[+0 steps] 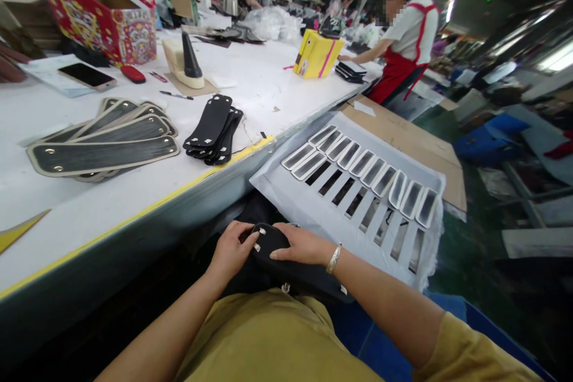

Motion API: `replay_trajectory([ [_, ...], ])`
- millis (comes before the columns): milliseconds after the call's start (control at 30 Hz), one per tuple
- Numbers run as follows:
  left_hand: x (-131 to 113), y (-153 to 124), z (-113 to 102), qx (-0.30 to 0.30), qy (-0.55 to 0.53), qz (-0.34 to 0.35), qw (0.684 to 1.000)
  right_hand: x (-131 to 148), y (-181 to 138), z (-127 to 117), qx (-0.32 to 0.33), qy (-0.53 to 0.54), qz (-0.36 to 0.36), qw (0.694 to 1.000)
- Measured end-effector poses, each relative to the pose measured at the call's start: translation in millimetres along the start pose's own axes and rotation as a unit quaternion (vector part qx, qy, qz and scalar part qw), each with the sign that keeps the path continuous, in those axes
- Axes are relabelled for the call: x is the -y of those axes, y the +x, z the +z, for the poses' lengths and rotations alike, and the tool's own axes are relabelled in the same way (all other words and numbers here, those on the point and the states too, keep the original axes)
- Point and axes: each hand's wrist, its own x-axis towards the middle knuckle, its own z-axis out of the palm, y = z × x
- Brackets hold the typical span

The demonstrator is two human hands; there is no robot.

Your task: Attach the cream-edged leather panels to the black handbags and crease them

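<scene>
A black, round-ended leather-like panel (308, 273) lies over my lap, with small pale tabs or metal prongs showing near its ends. My left hand (233, 249) grips its left end, the thumb beside two of the pale pieces. My right hand (305, 245) is closed over the middle of the same panel, thumb on top and fingers behind its far edge. On the table beyond is a pile of similar black panels (210, 122). Left of that lie several grey panels (107, 146) with beige borders and brass-coloured eyelets.
A slatted grey board (268, 182) to my right carries rows of pale-edged dark panels (373, 173). The table's yellow-taped edge (179, 184) runs before me. Farther back are a glue bottle (191, 59), phone (87, 76), red box (134, 36), yellow bundle (316, 55) and a co-worker (409, 36).
</scene>
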Motion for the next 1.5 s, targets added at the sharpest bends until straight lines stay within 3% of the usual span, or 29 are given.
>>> replay_trajectory([
  [267, 7, -2, -10, 0.097, -0.058, -0.058, 0.992, -24, -54, -15, 0.026, 0.035, 0.066, 0.997],
  [533, 9, -7, -6, 0.114, -0.078, -0.064, 0.988, -54, -103, -20, 0.02, 0.008, 0.114, 0.993],
  [633, 4, -17, 4, 0.08, -0.047, -0.065, 0.994, -48, -97, -20, 0.012, -0.02, 0.11, 0.994],
  [800, -11, -28, 21, 0.028, 0.032, -0.077, 0.996, -27, -62, -18, 0.036, -0.066, 0.089, 0.993],
  [1000, -15, -28, 26, 0.025, -0.025, -0.13, 0.991, -24, -19, -21, 0.085, 0.003, 0.069, 0.994],
  [1167, -10, -29, 32, 0.001, -0.065, -0.122, 0.99, -26, 0, -19, 0.068, -0.023, 0.05, 0.996],
  [1300, -10, -30, 36, -0.005, -0.095, -0.113, 0.989, -39, -18, -18, 0.033, 0.011, 0.016, 0.999],
  [1500, -14, -30, 32, 0.008, -0.078, -0.11, 0.991, -68, -80, -20, 0.001, 0.039, 0.027, 0.999],
])
